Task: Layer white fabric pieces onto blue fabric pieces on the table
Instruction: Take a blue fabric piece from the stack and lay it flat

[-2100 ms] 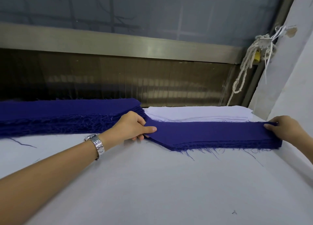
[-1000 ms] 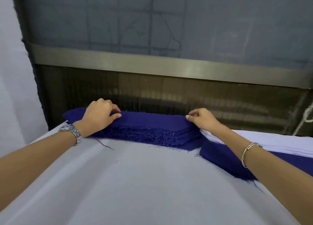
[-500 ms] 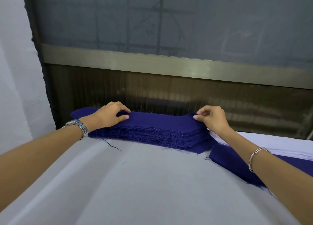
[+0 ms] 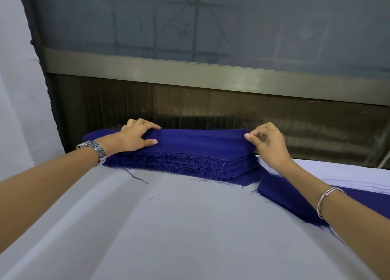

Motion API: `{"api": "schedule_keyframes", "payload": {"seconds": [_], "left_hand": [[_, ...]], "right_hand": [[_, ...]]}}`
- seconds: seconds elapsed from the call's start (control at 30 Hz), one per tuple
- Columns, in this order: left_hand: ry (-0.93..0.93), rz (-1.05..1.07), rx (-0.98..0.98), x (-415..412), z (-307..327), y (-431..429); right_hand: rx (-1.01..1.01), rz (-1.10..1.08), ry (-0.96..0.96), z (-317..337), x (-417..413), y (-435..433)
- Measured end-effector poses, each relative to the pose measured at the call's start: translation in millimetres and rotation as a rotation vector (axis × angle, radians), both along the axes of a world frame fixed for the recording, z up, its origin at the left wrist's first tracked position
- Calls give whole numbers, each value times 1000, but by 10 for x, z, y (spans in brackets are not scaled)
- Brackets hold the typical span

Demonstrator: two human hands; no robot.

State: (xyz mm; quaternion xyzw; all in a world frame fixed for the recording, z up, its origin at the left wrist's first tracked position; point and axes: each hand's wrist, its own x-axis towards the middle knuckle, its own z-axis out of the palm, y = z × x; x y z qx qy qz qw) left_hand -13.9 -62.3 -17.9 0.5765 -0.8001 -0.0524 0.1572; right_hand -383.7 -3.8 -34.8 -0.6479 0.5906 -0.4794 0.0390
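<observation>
Now both hands had moved from the lower-right blue pile [image 4: 280, 192] to the blue fabric stack [image 4: 200, 147] at centre frame on the counter [image 4: 168, 227]. Left hand [image 4: 137, 138] gripped its left end; right hand [image 4: 269, 145] pinched its top right corner, likely freeing one piece. White fabric pieces [image 4: 341, 174] lay at right, cut off by the frame edge.

From here I lose the left part of the blue fabric stack [image 4: 200, 151] under the left hand [image 4: 135, 139], and I can't tell how many pieces the right hand [image 4: 269, 145] pinches at its corner. The white fabric pieces [image 4: 346, 174] and a second blue pile [image 4: 280, 193] pass behind the right forearm and run off the right edge.
</observation>
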Motion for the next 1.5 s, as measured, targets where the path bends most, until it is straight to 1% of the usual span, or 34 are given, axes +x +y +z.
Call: {"api": "schedule_keyframes", "payload": {"seconds": [0.17,0.3,0.37,0.53,0.7,0.8,0.9,1.0,1.07,1.13,1.2,1.27,1.37,1.43,1.47,1.5], "left_hand": [[-21,12,-19,-4,18,-9],[-9,-6,-7,-2,23,-9],[-5,-11,5,-5,21,-6],[6,-10,15,-1,15,-12],[22,-23,4,7,2,-59],[26,-52,-21,-4,6,-78],[-67,-75,-107,9,17,-91],[-184,-84,-262,89,15,-80],[-169,-73,-352,193,5,-44],[-143,-58,-428,348,12,-4],[-128,-40,-479,532,53,36],[-98,-10,-511,706,129,90],[-103,55,-551,866,262,199],[-65,63,-534,886,350,304],[12,36,-471,861,396,382],[110,3,-366,828,436,450]], "right_hand": [[-52,44,129,-26,-25,31],[-124,-5,187,-56,-21,-20],[-176,-21,204,-70,4,-15],[-337,-17,322,-100,35,5],[-334,-34,316,-168,-8,22],[-310,67,296,-171,-31,84],[-364,132,316,-169,-32,160],[-343,151,274,-155,-57,171],[-325,156,239,-104,-64,166],[-348,160,226,-22,-56,179],[-372,155,222,80,-52,206],[-379,146,166,214,-70,246],[-345,138,36,428,-160,350],[-254,112,-39,558,-263,447],[-187,102,-64,620,-329,500],[-110,94,-89,677,-405,556]]}}
